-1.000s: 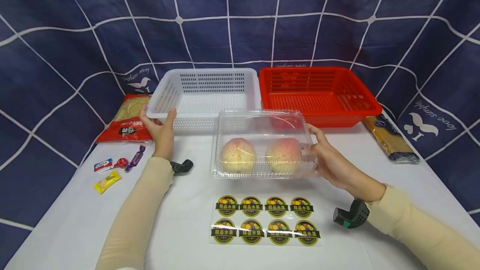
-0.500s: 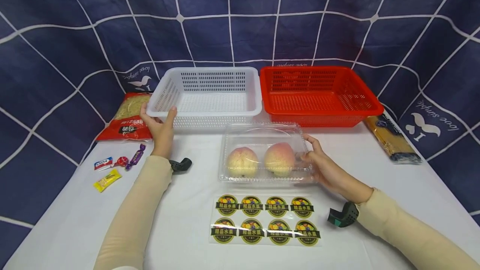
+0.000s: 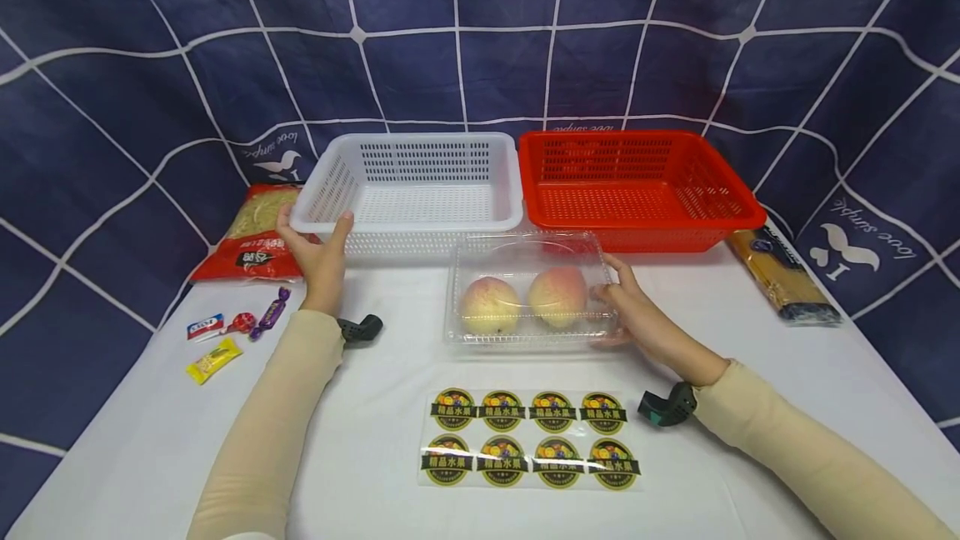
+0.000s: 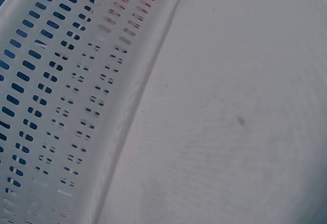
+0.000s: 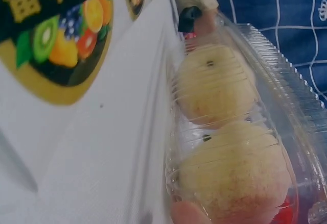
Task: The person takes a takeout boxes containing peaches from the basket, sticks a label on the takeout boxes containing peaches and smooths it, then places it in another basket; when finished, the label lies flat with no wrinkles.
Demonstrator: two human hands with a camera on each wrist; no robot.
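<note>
My right hand (image 3: 645, 315) grips the right end of a clear plastic clamshell container (image 3: 536, 340), whose lid is down. Two peaches, a left one (image 3: 490, 307) and a right one (image 3: 558, 297), lie inside it. In the right wrist view both peaches (image 5: 232, 173) show through the plastic, with a fingertip (image 5: 188, 214) at the lower edge. My left hand (image 3: 318, 261) holds the front left corner of a white perforated basket (image 3: 427, 227), thumb at the front and fingers on the outer left side. The left wrist view shows the basket's slotted wall (image 4: 66, 91) but not the hand.
A red basket (image 3: 637, 236) stands right of the white one. Nearer me lies a sheet of round fruit stickers (image 3: 528, 440). At left are a red food packet (image 3: 251, 252) and wrapped sweets (image 3: 215, 360); a pasta packet (image 3: 783, 277) lies at right. Checked cloth (image 3: 495, 32) hangs behind.
My right hand has moved left and the container has come lower towards the table, first nearer me, then slightly back towards the baskets. The left hand stays at the white basket.
</note>
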